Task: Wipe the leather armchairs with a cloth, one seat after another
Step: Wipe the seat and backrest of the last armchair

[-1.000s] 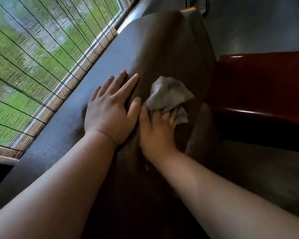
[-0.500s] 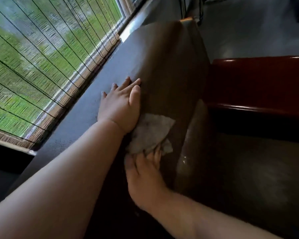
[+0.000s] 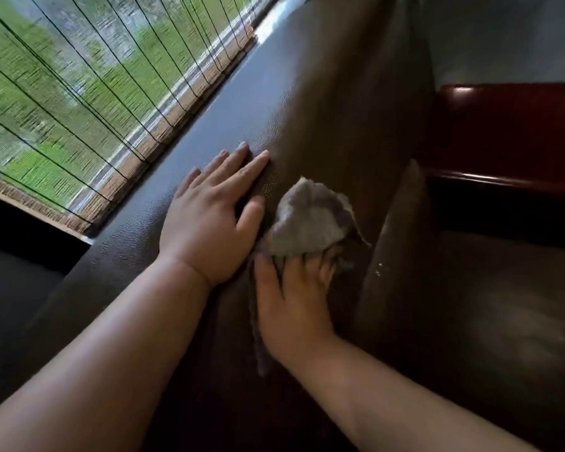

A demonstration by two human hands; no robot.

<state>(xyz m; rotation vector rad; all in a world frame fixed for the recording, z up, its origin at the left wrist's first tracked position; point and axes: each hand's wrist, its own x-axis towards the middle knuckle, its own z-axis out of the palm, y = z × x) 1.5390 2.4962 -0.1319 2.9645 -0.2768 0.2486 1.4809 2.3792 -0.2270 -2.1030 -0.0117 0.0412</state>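
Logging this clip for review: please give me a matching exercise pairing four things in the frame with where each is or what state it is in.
Things:
1. left hand
2. right hand
3. cloth
4. bamboo blind

States:
A. bunched and grey, lying on the brown leather
B. hangs over the window, greenery behind it
C. fingers straight, flat on top of the armchair back
D. fingers on the cloth's near edge

Pairs: 1-C, 2-D, 3-A, 4-B

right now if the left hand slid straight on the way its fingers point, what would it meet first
Probably nothing soon. The left hand lies flat on the leather chair back, fingers pointing up along it. That stretch looks bare as far as the picture shows. The woven blind runs alongside to the left; depth there is unclear.
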